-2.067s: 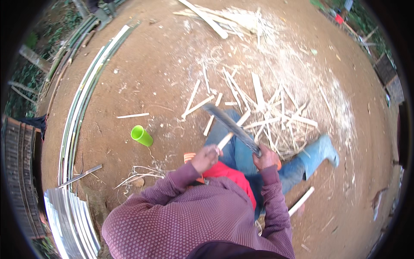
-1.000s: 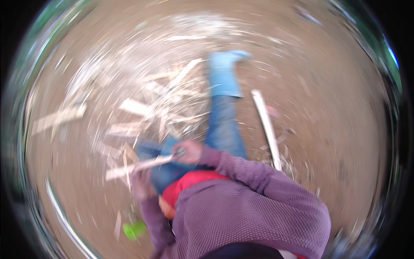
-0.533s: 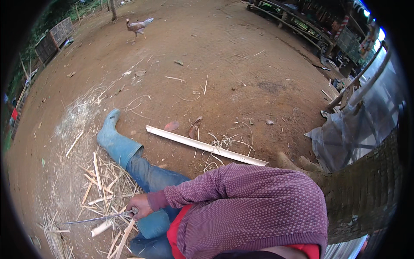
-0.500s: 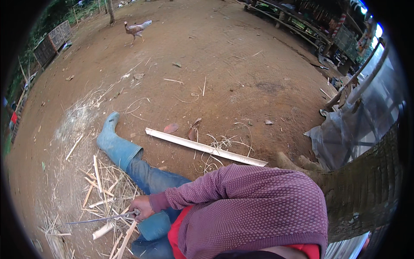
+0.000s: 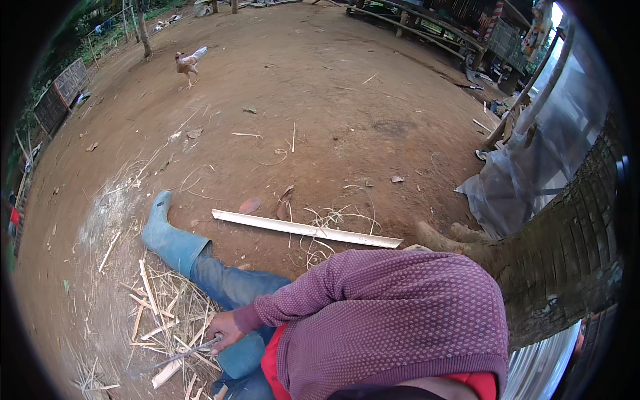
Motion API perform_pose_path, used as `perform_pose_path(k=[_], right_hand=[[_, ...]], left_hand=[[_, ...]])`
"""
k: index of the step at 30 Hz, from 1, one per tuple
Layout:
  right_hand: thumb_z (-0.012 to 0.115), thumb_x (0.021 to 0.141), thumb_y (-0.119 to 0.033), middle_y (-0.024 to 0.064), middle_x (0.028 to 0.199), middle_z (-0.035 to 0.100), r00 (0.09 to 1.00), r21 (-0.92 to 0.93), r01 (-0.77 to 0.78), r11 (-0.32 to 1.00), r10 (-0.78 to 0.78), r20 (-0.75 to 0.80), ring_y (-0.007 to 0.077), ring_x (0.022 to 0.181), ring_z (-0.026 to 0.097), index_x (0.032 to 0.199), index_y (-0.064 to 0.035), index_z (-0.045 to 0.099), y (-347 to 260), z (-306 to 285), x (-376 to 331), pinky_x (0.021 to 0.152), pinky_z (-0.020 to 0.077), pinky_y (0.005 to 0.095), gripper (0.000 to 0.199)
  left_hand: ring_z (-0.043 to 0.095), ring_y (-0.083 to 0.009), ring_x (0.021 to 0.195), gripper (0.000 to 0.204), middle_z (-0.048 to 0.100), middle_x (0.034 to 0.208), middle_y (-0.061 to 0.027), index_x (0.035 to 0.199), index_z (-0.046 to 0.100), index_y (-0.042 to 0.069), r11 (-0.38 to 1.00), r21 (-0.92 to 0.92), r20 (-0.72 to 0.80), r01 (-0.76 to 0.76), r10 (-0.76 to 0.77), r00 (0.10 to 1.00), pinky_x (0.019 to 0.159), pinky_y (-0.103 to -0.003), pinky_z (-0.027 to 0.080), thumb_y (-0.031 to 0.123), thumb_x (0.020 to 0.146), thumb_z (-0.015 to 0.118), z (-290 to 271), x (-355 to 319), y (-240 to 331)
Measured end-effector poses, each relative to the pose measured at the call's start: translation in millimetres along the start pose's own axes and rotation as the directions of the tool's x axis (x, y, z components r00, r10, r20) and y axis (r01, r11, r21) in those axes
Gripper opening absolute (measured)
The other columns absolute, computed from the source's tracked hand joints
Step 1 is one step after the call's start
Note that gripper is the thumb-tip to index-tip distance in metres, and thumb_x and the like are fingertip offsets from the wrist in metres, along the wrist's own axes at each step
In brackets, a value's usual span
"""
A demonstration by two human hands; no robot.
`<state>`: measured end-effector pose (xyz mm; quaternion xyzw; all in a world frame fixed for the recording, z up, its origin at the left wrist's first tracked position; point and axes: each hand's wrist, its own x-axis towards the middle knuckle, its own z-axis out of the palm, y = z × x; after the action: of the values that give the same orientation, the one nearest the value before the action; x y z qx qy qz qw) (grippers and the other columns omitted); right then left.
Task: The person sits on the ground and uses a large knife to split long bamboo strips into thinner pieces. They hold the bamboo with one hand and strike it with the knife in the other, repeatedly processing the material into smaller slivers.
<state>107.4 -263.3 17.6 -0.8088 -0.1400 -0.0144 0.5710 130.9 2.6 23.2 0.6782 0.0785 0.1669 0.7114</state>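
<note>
My right arm, in a purple patterned sleeve, reaches out to the left over my legs. My right hand (image 5: 225,327) is closed round the handle of a long thin-bladed knife (image 5: 188,351). Its blade points down and left over split wood strips and is smeared by motion. Just below, beside my bent leg's blue boot (image 5: 241,355), the end of a pale wood strip (image 5: 221,393) shows at the lower edge. My left hand is outside the picture. Shavings and split strips (image 5: 155,331) lie in a heap beyond the knife.
A long pale split piece (image 5: 307,229) lies on the dirt beside curled fibres. My other boot (image 5: 167,230) is stretched out. A tree trunk (image 5: 560,273) and plastic sheeting (image 5: 527,180) stand at right. A chicken (image 5: 190,65) stands far left, a wooden platform (image 5: 427,30) far right.
My right hand and the knife have shifted slightly right, and the blade now slants more downward. The wood strip by my boot shows less. The chicken has turned, and the whole view has shifted a little.
</note>
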Motion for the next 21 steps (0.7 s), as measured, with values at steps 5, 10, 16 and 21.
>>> perform_pose_path(k=[5, 10, 16, 21], right_hand=[[0.055, 0.083, -0.048, 0.0189, 0.057, 0.053, 0.984, -0.005, 0.022, 1.0, -0.021, 0.179, 0.0285, 0.054, 0.054, 0.071, 0.0042, 0.058, -7, 0, 4, 0.05, 0.0383, 0.0407, 0.054], [0.053, 0.085, -0.045, 0.021, 0.061, 0.056, 0.983, -0.113, 0.166, 0.98, -0.155, 0.101, 0.0368, 0.06, 0.057, 0.074, 0.0034, 0.06, -16, 6, 9, 0.054, 0.0418, 0.0441, 0.05], [0.056, 0.082, -0.04, 0.0207, 0.072, 0.061, 0.98, 0.015, 0.077, 0.997, -0.078, 0.181, 0.0351, 0.069, 0.061, 0.091, -0.0022, 0.063, -32, 22, 17, 0.061, 0.0474, 0.0428, 0.04], [0.058, 0.074, -0.036, 0.0176, 0.075, 0.063, 0.978, -0.233, -0.018, 0.972, 0.065, 0.197, 0.0334, 0.068, 0.063, 0.094, -0.0054, 0.065, -6, 32, 23, 0.064, 0.0507, 0.0399, 0.037]], left_hand=[[0.051, -0.031, 0.109, 0.044, 0.051, 0.119, -0.0222, 0.122, 0.044, -0.001, 0.999, 0.04, 0.039, -0.011, 0.009, 0.999, 0.089, -0.038, 0.045, 0.032, 0.093, 0.046, 6, 5, -2], [0.054, -0.0308, 0.106, 0.044, 0.052, 0.117, -0.0226, 0.121, 0.045, -0.002, 0.993, 0.099, 0.058, -0.058, 0.052, 0.997, 0.086, -0.038, 0.048, 0.031, 0.093, 0.046, 3, 13, 0], [0.057, -0.0305, 0.102, 0.043, 0.054, 0.115, -0.0229, 0.12, 0.045, -0.003, 0.936, 0.337, -0.026, -0.101, 0.116, 0.993, 0.083, -0.037, 0.051, 0.031, 0.093, 0.046, -125, 13, 2], [0.056, -0.0177, 0.089, 0.024, 0.06, 0.1, -0.0127, 0.106, 0.056, -0.003, 0.849, 0.524, -0.081, -0.068, 0.129, 0.988, 0.077, -0.029, 0.047, 0.015, 0.091, 0.051, -51, -37, 68]])
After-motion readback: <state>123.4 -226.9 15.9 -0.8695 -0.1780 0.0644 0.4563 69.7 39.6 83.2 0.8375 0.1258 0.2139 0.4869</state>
